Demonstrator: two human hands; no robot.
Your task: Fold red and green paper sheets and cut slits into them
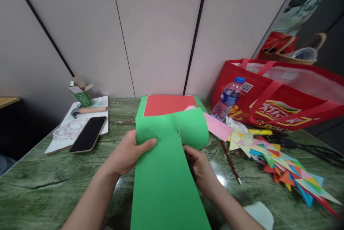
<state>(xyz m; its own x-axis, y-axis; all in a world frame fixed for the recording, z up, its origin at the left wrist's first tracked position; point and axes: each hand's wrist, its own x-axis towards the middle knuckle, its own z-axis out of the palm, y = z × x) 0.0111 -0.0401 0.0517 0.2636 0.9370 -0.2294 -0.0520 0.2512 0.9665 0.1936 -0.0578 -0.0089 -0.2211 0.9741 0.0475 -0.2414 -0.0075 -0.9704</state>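
Observation:
A large sheet of green paper (163, 176) is held up above the table, partly cut so that a strip curls away to the right. My left hand (134, 151) grips its left edge, thumb on top and the other fingers hidden behind. On the right, my right hand (200, 167) is closed around scissors (180, 136). One blade shows on top of the paper at the cut; their dark handles are mostly covered by my fingers. Behind the green sheet lie a red sheet (169, 105) and a pink piece of paper (217, 126).
At left, a white board (103, 129) carries a hammer (92, 109), beads (71, 129), a small box (83, 95) and a phone (88, 135). At right are a water bottle (228, 99), a red bag (268, 93), a pencil (231, 163) and colourful folded papers (285, 165).

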